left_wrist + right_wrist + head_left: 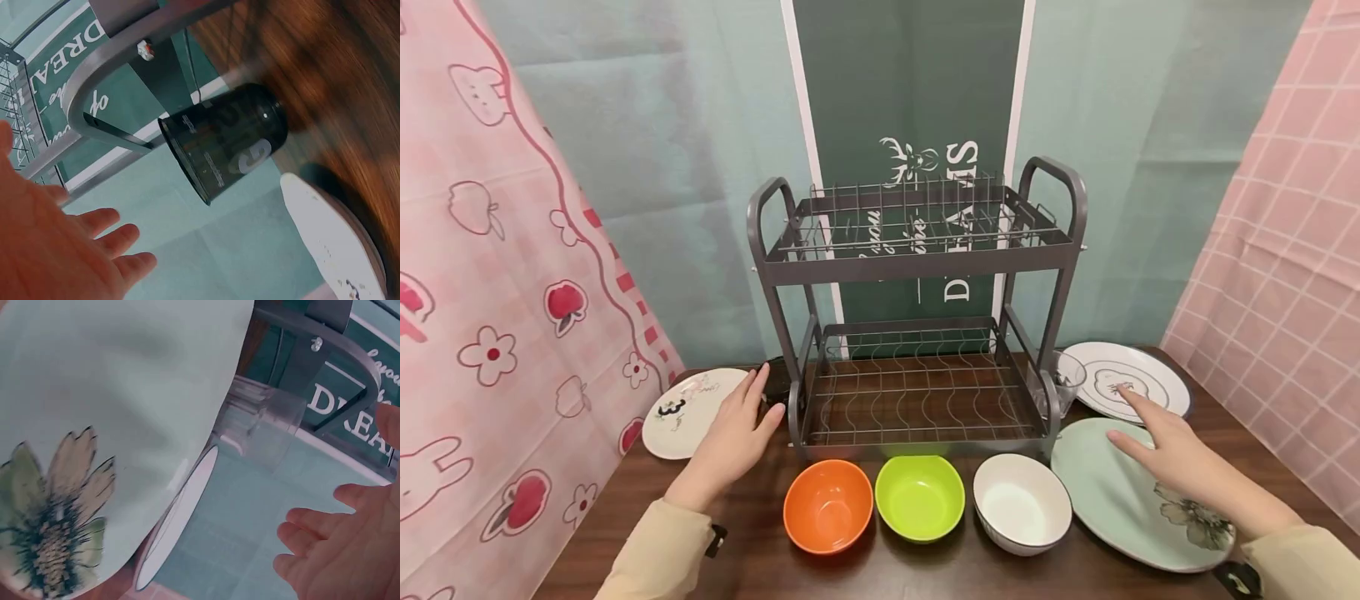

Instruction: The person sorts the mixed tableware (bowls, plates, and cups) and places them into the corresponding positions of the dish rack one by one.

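Observation:
My left hand hovers with fingers extended between a cream plate and the left side of the grey two-tier dish rack. In the left wrist view, a dark cup with pale lettering stands by the rack, apart from that hand's fingers. Over the green floral plate is my right hand, fingers spread and holding nothing. Behind it lies a white plate with ring patterns. A clear glass stands beside the rack's right side, also seen in the right wrist view. Both rack tiers hold no dishes.
In front of the rack, an orange bowl, a lime-green bowl and a white bowl stand in a row on the dark wooden table. Pink curtains hang at both sides, with a teal and green cloth behind.

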Demonstrator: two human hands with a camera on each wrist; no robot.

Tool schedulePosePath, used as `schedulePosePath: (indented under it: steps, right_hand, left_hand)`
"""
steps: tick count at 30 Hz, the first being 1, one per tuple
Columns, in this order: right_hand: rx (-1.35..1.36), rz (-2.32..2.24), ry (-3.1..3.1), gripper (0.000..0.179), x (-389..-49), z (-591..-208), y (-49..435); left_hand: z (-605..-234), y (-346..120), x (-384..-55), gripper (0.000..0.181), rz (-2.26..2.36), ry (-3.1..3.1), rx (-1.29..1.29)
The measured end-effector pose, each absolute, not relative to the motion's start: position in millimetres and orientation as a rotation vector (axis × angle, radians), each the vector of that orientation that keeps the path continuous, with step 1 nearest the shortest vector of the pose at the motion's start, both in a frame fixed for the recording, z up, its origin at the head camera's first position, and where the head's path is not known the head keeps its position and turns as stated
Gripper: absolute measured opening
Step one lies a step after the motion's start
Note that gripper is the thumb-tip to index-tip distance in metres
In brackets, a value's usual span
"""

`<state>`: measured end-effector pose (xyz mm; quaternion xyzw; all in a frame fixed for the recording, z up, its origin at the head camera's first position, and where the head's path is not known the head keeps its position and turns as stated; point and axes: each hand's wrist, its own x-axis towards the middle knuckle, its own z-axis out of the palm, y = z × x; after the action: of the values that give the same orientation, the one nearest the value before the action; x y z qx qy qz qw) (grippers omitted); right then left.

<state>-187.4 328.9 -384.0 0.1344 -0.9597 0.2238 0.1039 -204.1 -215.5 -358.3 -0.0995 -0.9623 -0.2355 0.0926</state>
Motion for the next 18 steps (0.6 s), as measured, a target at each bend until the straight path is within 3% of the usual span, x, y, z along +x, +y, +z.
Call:
schedulePosePath:
  steps: [9,18]
  right_hand:
    - [0.177,0.700,-2.766,0.078,-175,-398,366]
    - [-0.083,0.724,-2.832,0.080,-167,-410,399]
  left_hand:
    - [-347,-198,-227,0.057,-1.052,-2.764,-0.453]
    - [-331,-192,-246,0.060,-1.398,-2.653,-0.408]
